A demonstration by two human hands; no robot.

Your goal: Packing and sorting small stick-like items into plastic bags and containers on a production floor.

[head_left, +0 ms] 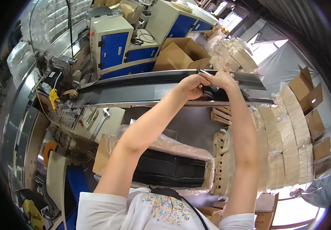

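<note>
Both arms reach forward over a long conveyor (135, 93) with a dark ribbed belt and metal side rails. Toward its right end my left hand (193, 86) is closed, thumb and fingers pressed together beside the other hand. My right hand (223, 79) touches it, its fingers curled downward. Between and beneath the hands is a dark, glossy, flexible-looking piece (211, 91), partly covered by the fingers. Its exact kind is hard to tell. Below the conveyor, a plastic-lined carton (210, 168) holds stacked flat black items (169, 168).
Beige cabinets with blue doors (113, 50) and an open cardboard box (182, 53) stand behind the conveyor. A wrench (101, 122) lies on a left-side table. Wrapped pale bundles (284, 142) are piled at right near wooden pallets (220, 161). A yellow tool (53, 98) hangs at the conveyor's left end.
</note>
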